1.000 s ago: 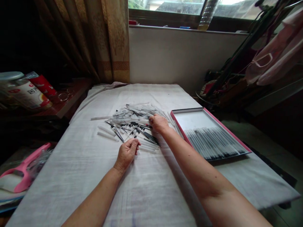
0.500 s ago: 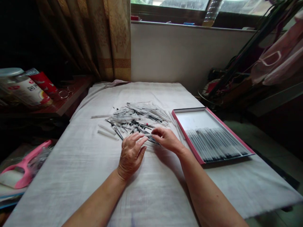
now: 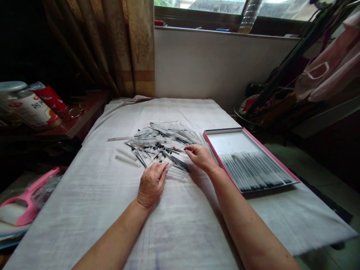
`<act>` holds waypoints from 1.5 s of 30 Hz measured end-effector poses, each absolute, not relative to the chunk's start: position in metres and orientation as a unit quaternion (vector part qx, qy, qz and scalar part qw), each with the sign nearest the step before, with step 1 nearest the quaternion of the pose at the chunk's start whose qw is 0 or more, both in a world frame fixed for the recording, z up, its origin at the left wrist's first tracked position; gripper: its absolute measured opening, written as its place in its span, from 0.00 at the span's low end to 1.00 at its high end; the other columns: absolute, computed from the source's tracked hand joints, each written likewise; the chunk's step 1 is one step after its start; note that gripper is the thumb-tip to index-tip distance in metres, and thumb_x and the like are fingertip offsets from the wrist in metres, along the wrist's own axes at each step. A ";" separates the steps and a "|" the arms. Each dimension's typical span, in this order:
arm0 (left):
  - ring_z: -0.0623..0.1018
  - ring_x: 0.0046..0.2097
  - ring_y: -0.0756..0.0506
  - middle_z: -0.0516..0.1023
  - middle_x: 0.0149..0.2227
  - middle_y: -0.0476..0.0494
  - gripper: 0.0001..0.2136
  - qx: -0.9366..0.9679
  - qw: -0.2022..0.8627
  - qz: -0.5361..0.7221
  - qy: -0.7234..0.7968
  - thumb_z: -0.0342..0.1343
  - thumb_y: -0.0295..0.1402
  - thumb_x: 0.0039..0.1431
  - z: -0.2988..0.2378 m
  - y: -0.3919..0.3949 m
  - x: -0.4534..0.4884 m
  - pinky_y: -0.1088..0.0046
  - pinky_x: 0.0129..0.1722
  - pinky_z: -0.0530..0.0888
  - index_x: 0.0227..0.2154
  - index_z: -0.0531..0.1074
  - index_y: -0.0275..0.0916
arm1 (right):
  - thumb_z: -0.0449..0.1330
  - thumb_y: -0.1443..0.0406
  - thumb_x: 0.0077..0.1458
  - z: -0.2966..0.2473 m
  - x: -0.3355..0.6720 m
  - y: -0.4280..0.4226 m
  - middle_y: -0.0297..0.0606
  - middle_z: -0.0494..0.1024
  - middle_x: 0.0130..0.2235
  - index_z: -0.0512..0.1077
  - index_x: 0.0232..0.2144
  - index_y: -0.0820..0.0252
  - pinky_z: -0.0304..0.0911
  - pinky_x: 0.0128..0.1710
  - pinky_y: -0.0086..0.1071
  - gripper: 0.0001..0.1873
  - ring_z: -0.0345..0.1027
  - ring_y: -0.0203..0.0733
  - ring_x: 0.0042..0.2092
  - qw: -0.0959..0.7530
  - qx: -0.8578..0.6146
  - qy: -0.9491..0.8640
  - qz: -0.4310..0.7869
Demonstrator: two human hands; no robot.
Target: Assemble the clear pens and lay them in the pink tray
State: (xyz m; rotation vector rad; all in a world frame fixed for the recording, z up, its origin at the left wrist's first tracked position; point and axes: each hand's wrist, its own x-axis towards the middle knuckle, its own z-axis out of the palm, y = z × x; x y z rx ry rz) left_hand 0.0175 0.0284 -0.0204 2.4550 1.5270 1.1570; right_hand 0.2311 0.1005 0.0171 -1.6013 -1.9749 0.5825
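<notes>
White cloth covers the tabletop [image 3: 180, 232], on which a loose pile of translucent tubes [image 3: 168, 133] lies ahead of both hands. Left hand [image 3: 152, 183]: positioned at the near edge of the pile, back uppermost, thumb and fingers closed together. The end of a whitish tube [image 3: 170, 165] shows at the fingertips and appears pinched between them. Right hand [image 3: 201, 157]: positioned at the right side of the pile, thumb and index finger brought together; whether they grip anything cannot be told. Thin black rods [image 3: 180, 164] lie in a bundle between the two hands, just beyond the left fingertips and nearer the operator than the right ones. Small black pieces [image 3: 159, 146] and one red piece [image 3: 174, 148] lie farther in, left of the right fingertips. Two separate tubes [image 3: 127, 161] rest to the left, clear of the hands. An open box with a pink rim [image 3: 270, 153] stands right of the right hand; a row of dark-ended tubes [image 3: 255, 170] fills its near part.
</notes>
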 end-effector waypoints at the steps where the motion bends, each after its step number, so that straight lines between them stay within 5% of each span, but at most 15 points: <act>1: 0.76 0.41 0.44 0.78 0.39 0.42 0.12 0.787 0.014 0.372 0.492 0.48 0.32 0.66 -0.021 0.029 0.018 0.67 0.41 0.72 0.48 0.72 0.39 | 0.56 0.64 0.57 0.017 0.232 0.106 0.40 0.80 0.40 0.79 0.38 0.57 0.64 0.42 0.33 0.12 0.73 0.43 0.42 0.230 -0.620 -0.732 0.164; 6: 0.76 0.42 0.45 0.78 0.39 0.43 0.11 0.783 0.034 0.373 0.497 0.48 0.31 0.66 -0.020 0.029 0.018 0.67 0.42 0.72 0.46 0.72 0.41 | 0.56 0.58 0.57 0.020 0.225 0.123 0.41 0.80 0.43 0.80 0.39 0.53 0.65 0.39 0.34 0.14 0.74 0.47 0.42 0.066 -0.638 -0.764 0.069; 15: 0.77 0.42 0.44 0.79 0.39 0.44 0.08 0.767 0.047 0.394 0.505 0.49 0.31 0.66 -0.022 0.029 0.017 0.67 0.42 0.71 0.44 0.71 0.41 | 0.56 0.66 0.53 0.037 0.216 0.128 0.45 0.81 0.41 0.80 0.40 0.55 0.64 0.39 0.36 0.15 0.74 0.51 0.43 -0.031 -0.608 -0.792 0.051; 19: 0.77 0.41 0.44 0.79 0.38 0.44 0.08 0.767 0.037 0.401 0.499 0.49 0.31 0.66 -0.021 0.028 0.018 0.67 0.42 0.71 0.44 0.70 0.41 | 0.56 0.67 0.53 0.035 0.228 0.113 0.42 0.82 0.38 0.79 0.40 0.55 0.63 0.40 0.34 0.15 0.74 0.46 0.41 0.053 -0.595 -0.794 0.113; 25: 0.78 0.41 0.44 0.79 0.38 0.44 0.08 0.774 0.035 0.397 0.492 0.49 0.32 0.66 -0.017 0.027 0.019 0.67 0.42 0.71 0.44 0.70 0.41 | 0.59 0.61 0.48 0.024 0.221 0.072 0.36 0.78 0.30 0.74 0.30 0.61 0.61 0.26 0.28 0.09 0.70 0.37 0.29 0.370 -0.516 -0.610 0.474; 28: 0.78 0.41 0.44 0.80 0.38 0.44 0.09 0.775 0.037 0.394 0.492 0.48 0.34 0.66 -0.016 0.026 0.020 0.66 0.43 0.71 0.44 0.70 0.41 | 0.64 0.57 0.44 0.025 0.204 0.055 0.36 0.77 0.29 0.72 0.29 0.60 0.58 0.22 0.25 0.13 0.70 0.37 0.29 0.471 -0.480 -0.500 0.546; 45: 0.79 0.40 0.44 0.80 0.38 0.43 0.09 0.766 0.012 0.417 0.489 0.47 0.35 0.67 -0.017 0.026 0.020 0.66 0.42 0.72 0.44 0.70 0.40 | 0.61 0.58 0.48 0.025 0.180 0.048 0.33 0.75 0.27 0.71 0.31 0.59 0.62 0.24 0.26 0.11 0.71 0.36 0.29 0.480 -0.463 -0.532 0.523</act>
